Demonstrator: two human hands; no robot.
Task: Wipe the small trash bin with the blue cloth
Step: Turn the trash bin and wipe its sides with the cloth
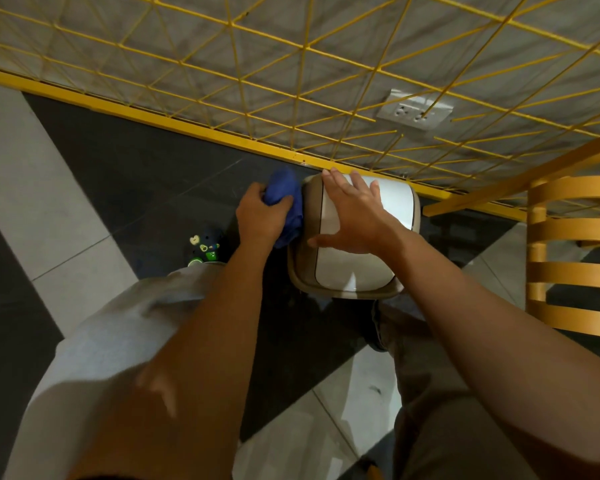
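Observation:
A small trash bin (357,268) with a white lid and beige rim stands on the dark floor against a yellow wire fence. My right hand (352,216) lies flat on the lid with its fingers spread, holding nothing. My left hand (258,216) is closed on a bunched blue cloth (286,195) and presses it against the bin's left side. Most of that side is hidden behind the cloth and hand.
The yellow wire fence (291,98) runs along the wall just behind the bin, with a white wall socket (414,112) behind it. A wooden slatted chair (575,258) stands at the right. My shoe with charms (205,247) is left of the bin.

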